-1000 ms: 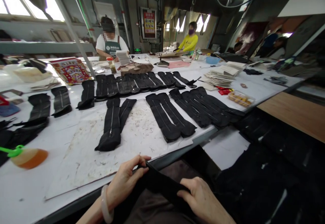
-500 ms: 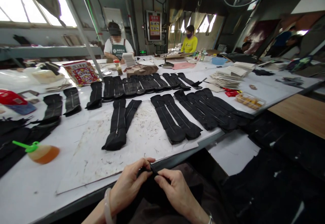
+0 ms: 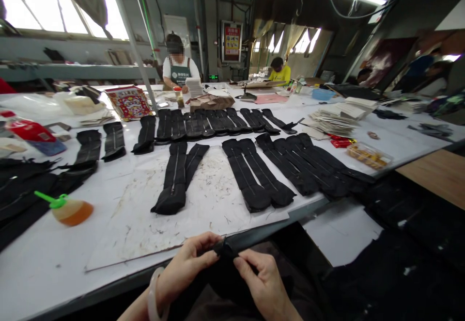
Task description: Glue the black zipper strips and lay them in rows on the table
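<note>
Both hands are closed on a piece of black fabric (image 3: 225, 249) at the table's front edge, above my lap. My left hand (image 3: 191, 265) pinches its left end between thumb and fingers; a pale bangle circles that wrist. On the other side my right hand (image 3: 262, 277) grips the cloth with thumb and forefinger. The fabric's lower part merges with dark clothing, so its full shape is hidden. Just beyond lies a black zippered piece (image 3: 170, 180), overlapping a second strip. To its right, two zippered black pieces (image 3: 254, 178) lie side by side.
Rows of similar black zippered pieces (image 3: 203, 123) cross the white table (image 3: 54, 272). A squeeze bottle (image 3: 72, 210) with amber liquid and a green spout stands left. Farther right are stacked pale sheets (image 3: 332, 120) and a plastic box (image 3: 368, 156). Two people work across the table.
My hands have drawn slightly apart, exposing more black fabric between them. The view has shifted, so the table's contents sit further right. The person in yellow has bent lower.
</note>
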Demonstrator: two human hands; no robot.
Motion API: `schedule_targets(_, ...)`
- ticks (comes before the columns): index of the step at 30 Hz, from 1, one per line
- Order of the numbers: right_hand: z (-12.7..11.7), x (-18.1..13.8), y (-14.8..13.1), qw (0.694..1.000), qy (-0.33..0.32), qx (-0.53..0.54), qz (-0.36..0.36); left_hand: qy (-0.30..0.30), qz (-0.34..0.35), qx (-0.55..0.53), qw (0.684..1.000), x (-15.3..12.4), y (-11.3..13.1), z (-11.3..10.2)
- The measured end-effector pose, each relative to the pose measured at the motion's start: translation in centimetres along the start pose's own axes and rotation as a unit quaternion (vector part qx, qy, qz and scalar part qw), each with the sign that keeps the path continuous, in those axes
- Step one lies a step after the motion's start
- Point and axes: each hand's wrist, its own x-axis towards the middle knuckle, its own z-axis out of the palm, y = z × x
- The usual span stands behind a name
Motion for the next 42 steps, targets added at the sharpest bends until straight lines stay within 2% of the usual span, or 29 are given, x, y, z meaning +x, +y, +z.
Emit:
schedule_targets(2,-0.1,0.1,0.0,0.995,0.041,-0.03,-0.082,0.0,-0.018,-0.065,0.998,0.0,0.1,0.5)
schedule_targets(4,-0.4,0.2,-0.1,0.969,0.102,-0.088,-0.209,0.002,-0.023,-0.103,0.994,0.0,0.2,0.9)
schedule_targets(6,-1.0,0.5,-0.4,0.907,0.13,-0.191,-0.353,0.001,-0.027,-0.122,0.992,0.1,0.3,1.2)
schedule_targets(9,-2.5,1.2,-1.1,0.79,0.086,-0.343,-0.501,0.007,-0.036,-0.137,0.99,0.1,0.4,1.4)
schedule_targets(10,-3.0,1.4,-1.5,0.762,0.065,-0.372,-0.525,0.009,-0.038,-0.14,0.989,0.1,0.4,1.5)
schedule_targets(12,-3.8,1.9,-2.0,0.734,0.033,-0.397,-0.55,0.013,-0.039,-0.146,0.988,0.1,0.4,1.6)
schedule_targets(15,-4.4,2.5,-2.5,0.71,0.004,-0.411,-0.572,0.01,-0.038,-0.148,0.988,0.1,0.5,1.8)
schedule_targets(18,-4.6,2.9,-2.8,0.7,-0.006,-0.415,-0.581,0.001,-0.018,-0.133,0.991,0.3,0.7,1.9)
schedule_targets(22,-4.5,3.0,-2.8,0.709,0.01,-0.405,-0.577,0.003,-0.011,-0.126,0.992,0.6,0.8,1.9)
schedule_targets(25,-4.0,2.9,-2.3,0.733,0.024,-0.398,-0.551,0.011,-0.016,-0.113,0.993,0.7,0.9,1.9)
schedule_targets(27,-3.5,2.8,-2.1,0.77,0.041,-0.371,-0.518,0.019,-0.019,-0.088,0.996,0.6,1.2,1.9)
schedule_targets(31,-2.5,2.7,-2.6,0.882,0.076,-0.252,-0.391,0.038,-0.01,0.014,0.999,0.1,2.4,2.1)
schedule_targets(34,-2.7,2.8,-3.9,0.952,0.012,-0.157,-0.264,0.033,0.009,0.087,0.996,-0.4,3.5,2.2)
schedule_targets(36,-3.2,3.0,-4.8,0.977,-0.047,-0.11,-0.178,0.02,0.016,0.127,0.992,-0.6,4.1,2.1)
schedule_targets(39,-3.9,3.2,-5.6,0.989,-0.101,-0.068,-0.08,0.005,0.013,0.17,0.985,-0.9,4.6,2.0)
schedule_targets(42,-4.1,3.5,-5.6,0.99,-0.125,-0.049,-0.031,-0.009,0.01,0.187,0.982,-1.1,4.8,2.1)
